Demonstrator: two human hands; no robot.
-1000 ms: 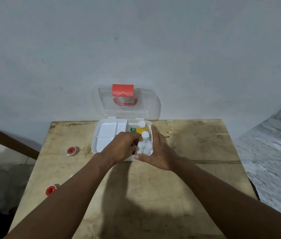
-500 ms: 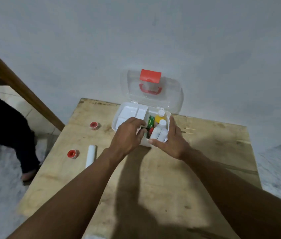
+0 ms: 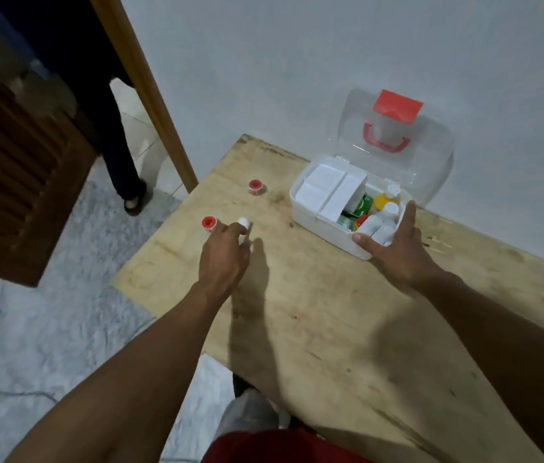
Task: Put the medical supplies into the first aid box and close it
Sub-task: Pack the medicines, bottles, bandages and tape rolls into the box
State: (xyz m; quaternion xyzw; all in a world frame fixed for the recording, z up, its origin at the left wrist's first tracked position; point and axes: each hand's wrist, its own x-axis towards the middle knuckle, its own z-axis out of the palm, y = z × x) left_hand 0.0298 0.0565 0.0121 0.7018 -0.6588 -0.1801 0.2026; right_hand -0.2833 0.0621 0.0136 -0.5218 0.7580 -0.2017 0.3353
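Observation:
The white first aid box stands open at the table's far side, its clear lid with a red latch leaning on the wall. Inside are a white tray, green packets, a yellow bottle and white bottles. My right hand grips the box's near right corner, thumb on the front wall. My left hand lies over a white roll on the table, hiding most of it. Two red tape rolls lie beyond it.
The wooden table has its left edge close to my left hand. A person's leg stands on the floor at the left, beside a wooden door frame. The wall is right behind the box.
My left hand has left the box and moved left onto the white roll. My right hand stays on the box. The camera has turned to the left.

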